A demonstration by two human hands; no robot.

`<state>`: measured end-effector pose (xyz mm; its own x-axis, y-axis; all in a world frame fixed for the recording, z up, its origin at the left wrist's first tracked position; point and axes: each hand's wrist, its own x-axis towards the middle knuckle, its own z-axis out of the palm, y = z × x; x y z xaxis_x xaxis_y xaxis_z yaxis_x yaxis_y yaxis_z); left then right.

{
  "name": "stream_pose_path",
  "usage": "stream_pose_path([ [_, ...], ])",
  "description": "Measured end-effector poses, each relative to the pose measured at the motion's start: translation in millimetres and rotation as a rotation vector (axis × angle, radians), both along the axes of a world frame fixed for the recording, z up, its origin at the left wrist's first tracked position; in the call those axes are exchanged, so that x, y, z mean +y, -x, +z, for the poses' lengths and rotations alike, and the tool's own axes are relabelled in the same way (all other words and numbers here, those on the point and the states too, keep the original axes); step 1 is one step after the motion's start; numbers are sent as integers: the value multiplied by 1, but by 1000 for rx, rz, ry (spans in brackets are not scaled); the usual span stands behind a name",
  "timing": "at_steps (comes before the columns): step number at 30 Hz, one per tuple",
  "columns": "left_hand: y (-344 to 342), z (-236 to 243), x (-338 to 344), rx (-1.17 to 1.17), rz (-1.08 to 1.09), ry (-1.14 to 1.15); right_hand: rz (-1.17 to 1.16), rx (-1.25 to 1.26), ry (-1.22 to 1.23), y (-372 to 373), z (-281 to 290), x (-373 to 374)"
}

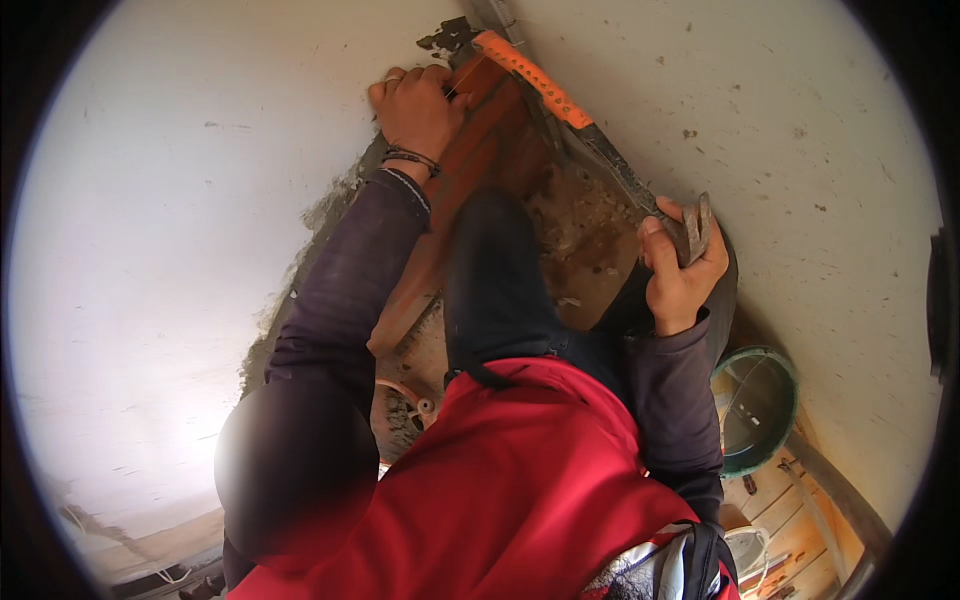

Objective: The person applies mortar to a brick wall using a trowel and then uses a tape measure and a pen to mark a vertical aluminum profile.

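My left hand (416,110) is curled at the far top end of a reddish brick strip (485,130) along the left wall's foot; what its fingers grip is hidden, and a thin line runs beside them. My right hand (680,260) grips the metal head end of a hammer-like tool (615,160), whose orange perforated handle slants up and left to the corner, near my left hand. Grey mortar (320,215) edges the brick at the wall.
White walls (160,180) meet ahead at a pipe (500,22). My dark-trousered knee (500,280) is over the dirty floor (580,240). A green bucket (755,450) stands lower right beside wooden boards (810,510); a trowel-like tool (405,410) lies lower left.
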<state>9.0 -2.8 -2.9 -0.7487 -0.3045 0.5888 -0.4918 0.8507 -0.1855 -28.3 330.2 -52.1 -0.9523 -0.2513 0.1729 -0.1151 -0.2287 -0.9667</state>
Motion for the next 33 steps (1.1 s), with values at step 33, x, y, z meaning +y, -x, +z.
stream_pose_path([
  [33, 6, 6, 11, -98, 127, -43, -5, 49, -150, -4, 31, -23],
])
